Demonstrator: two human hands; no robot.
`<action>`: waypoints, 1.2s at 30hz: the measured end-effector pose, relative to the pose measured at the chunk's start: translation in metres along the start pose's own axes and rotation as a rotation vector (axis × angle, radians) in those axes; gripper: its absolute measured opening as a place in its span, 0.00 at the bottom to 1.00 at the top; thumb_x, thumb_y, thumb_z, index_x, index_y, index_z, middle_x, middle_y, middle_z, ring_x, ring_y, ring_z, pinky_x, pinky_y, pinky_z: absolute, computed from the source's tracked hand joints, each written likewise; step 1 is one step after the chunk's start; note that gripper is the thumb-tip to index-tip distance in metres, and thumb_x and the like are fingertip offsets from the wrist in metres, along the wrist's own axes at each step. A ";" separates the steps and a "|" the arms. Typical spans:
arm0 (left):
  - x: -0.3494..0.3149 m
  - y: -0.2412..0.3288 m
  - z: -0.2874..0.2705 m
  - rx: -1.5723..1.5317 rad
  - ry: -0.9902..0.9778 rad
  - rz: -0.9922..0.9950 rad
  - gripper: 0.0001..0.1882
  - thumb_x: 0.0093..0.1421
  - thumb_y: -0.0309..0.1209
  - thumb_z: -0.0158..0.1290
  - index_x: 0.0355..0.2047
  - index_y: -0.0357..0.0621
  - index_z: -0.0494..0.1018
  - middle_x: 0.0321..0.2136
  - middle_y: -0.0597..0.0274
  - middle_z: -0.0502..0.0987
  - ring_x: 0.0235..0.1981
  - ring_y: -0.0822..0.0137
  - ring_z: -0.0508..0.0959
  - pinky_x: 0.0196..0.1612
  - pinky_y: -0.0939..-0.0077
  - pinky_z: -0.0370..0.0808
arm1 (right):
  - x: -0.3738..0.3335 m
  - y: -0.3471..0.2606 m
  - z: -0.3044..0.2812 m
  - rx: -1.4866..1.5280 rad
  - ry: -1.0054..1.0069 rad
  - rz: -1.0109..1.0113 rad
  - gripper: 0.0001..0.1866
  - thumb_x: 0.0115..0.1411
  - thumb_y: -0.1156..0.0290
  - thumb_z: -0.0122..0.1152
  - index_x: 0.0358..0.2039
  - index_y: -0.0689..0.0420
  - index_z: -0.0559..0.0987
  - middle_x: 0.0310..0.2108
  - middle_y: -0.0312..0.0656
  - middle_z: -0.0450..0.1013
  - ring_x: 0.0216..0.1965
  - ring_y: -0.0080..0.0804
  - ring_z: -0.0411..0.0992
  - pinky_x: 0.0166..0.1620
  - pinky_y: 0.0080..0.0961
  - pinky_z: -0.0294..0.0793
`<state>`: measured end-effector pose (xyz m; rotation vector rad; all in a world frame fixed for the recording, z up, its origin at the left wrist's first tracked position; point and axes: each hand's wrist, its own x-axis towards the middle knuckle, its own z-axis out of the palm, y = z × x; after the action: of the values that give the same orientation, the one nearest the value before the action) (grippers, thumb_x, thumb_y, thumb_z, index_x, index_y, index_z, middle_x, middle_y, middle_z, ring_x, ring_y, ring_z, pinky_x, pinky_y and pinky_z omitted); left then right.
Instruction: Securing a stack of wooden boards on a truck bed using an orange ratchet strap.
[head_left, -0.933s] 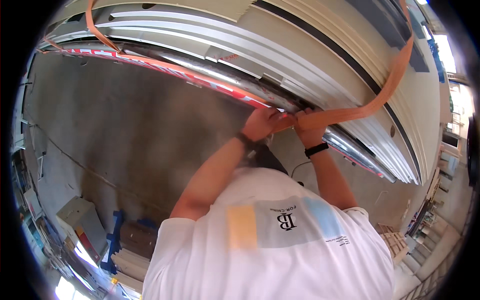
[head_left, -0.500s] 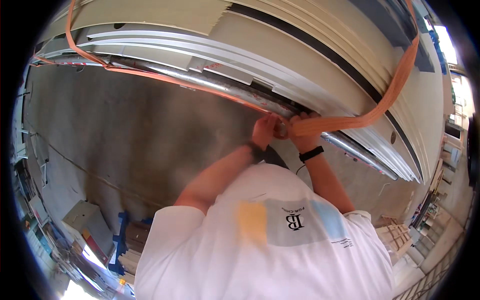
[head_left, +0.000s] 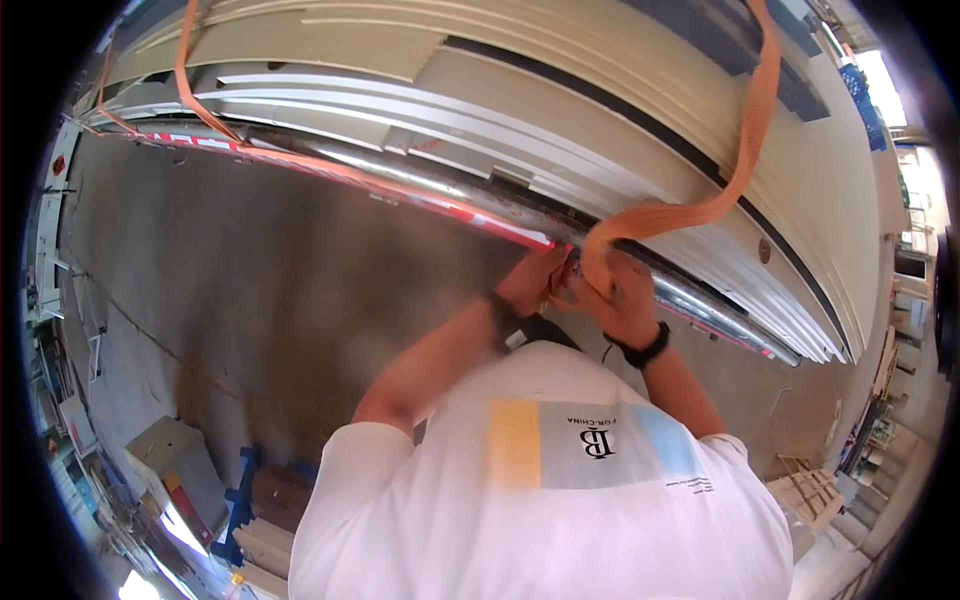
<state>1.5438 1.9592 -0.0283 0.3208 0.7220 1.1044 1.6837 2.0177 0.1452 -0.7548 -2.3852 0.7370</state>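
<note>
An orange webbing strap (head_left: 700, 212) loops down over the stacked panels and runs into my hands at the pipe's near side. My right hand (head_left: 628, 300) is closed around this strap, its fingers curled by the hanging fold. Close beside it, my left hand (head_left: 535, 282) pinches the strap near where it meets the lower run. What lies between the fingertips is partly hidden. Just beyond both hands lies a long shiny metal pipe (head_left: 430, 180), with a red and white strip (head_left: 450, 208) along its near side.
Long pale panels (head_left: 640, 170) with white edges are stacked beyond the pipe. More orange strapping (head_left: 186, 70) crosses the stack at left. Below is a grey concrete floor (head_left: 260, 270). A grey cabinet (head_left: 175, 460) stands at lower left, a wooden pallet (head_left: 805, 490) at lower right.
My right hand has drawn back slightly from the pipe and turned, with the strap's fold now hanging over its fingers. The strap's upper part has shifted left. My left hand stays close by.
</note>
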 end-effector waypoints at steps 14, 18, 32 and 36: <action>-0.031 0.057 0.016 0.066 -0.090 -0.203 0.26 0.76 0.56 0.43 0.45 0.45 0.77 0.31 0.64 0.81 0.30 0.69 0.81 0.29 0.74 0.74 | 0.150 -0.126 -0.183 0.346 0.407 -0.029 0.20 0.77 0.58 0.49 0.34 0.60 0.79 0.29 0.35 0.75 0.31 0.21 0.72 0.37 0.22 0.71; -0.051 0.068 -0.004 0.178 -0.053 -0.042 0.21 0.76 0.48 0.45 0.44 0.44 0.79 0.29 0.62 0.80 0.27 0.68 0.80 0.28 0.73 0.74 | 0.227 -0.092 -0.214 0.286 0.393 0.098 0.24 0.75 0.49 0.52 0.36 0.58 0.81 0.29 0.33 0.75 0.31 0.21 0.71 0.37 0.21 0.69; -0.081 -0.031 -0.230 -0.412 0.342 0.118 0.21 0.77 0.47 0.41 0.57 0.48 0.73 0.44 0.63 0.80 0.42 0.64 0.78 0.43 0.63 0.76 | 0.314 0.059 -0.234 -0.161 0.000 0.321 0.43 0.65 0.33 0.55 0.29 0.71 0.82 0.27 0.57 0.76 0.34 0.51 0.76 0.44 0.42 0.73; -0.114 -0.073 -0.306 0.315 0.452 0.289 0.19 0.76 0.46 0.41 0.52 0.48 0.74 0.45 0.63 0.80 0.41 0.60 0.77 0.45 0.62 0.74 | 0.323 0.055 -0.230 -0.144 -0.034 0.360 0.43 0.63 0.31 0.57 0.30 0.71 0.83 0.27 0.57 0.76 0.34 0.50 0.77 0.44 0.41 0.73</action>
<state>1.3605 1.7919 -0.2527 0.4594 1.2880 1.3564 1.6171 2.3383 0.3756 -1.2634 -2.3787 0.7253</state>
